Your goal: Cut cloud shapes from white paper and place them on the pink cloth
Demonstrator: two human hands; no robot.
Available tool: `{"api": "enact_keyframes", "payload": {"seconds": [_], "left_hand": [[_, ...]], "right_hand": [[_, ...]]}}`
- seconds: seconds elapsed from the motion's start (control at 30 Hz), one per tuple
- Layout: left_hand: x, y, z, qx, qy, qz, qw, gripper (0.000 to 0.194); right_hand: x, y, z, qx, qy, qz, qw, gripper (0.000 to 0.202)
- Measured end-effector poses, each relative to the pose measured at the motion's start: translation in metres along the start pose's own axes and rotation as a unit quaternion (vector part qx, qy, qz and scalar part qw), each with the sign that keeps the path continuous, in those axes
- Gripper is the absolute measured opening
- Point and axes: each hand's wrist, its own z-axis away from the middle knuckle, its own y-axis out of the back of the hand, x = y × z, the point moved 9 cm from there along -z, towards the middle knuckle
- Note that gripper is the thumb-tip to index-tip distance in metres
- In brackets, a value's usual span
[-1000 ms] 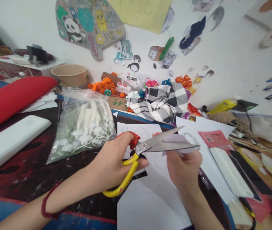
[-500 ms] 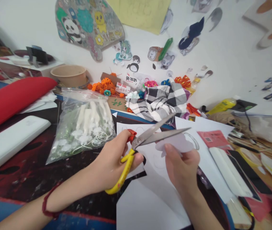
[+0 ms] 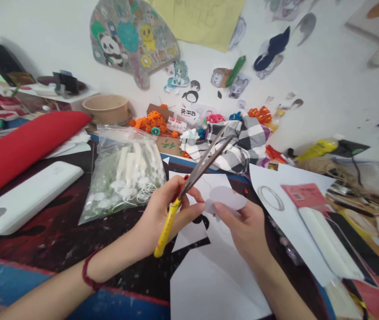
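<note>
Yellow-handled scissors (image 3: 167,226) are gripped in my left hand (image 3: 158,218), their blades pointing up and to the right, nearly closed. A small white paper cutout (image 3: 226,198) with a rounded edge is pinched between the thumb and fingers of my right hand (image 3: 247,226). The tip of my left thumb reaches the cutout's left side. White sheets (image 3: 209,280) lie beneath both hands on the dark table; one behind them carries faint drawn outlines.
Left of my hands lie a clear plastic bag (image 3: 126,178) of white and green pieces, a white device (image 3: 29,195) and a red cushion-like object (image 3: 26,146). A checkered cloth (image 3: 229,142) is at the back. A red packet (image 3: 304,196) rests on paper at right.
The scissor blades have swung upward and come nearly together, away from the paper. Both hands have moved closer to each other. The view has shifted slightly left.
</note>
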Motion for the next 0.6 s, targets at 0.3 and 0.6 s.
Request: {"api": "enact_keyframes", "payload": {"seconds": [0.3, 0.6], "left_hand": [[-0.01, 0.015, -0.01, 0.054, -0.012, -0.071, 0.996, 0.02], [-0.006, 0.038, -0.039, 0.139, -0.04, 0.008, 0.99, 0.026]], "right_hand": [[0.008, -0.014, -0.007, -0.066, -0.056, 0.03, 0.996, 0.02], [0.024, -0.005, -0.032, -0.022, -0.072, -0.076, 0.994, 0.029]]}}
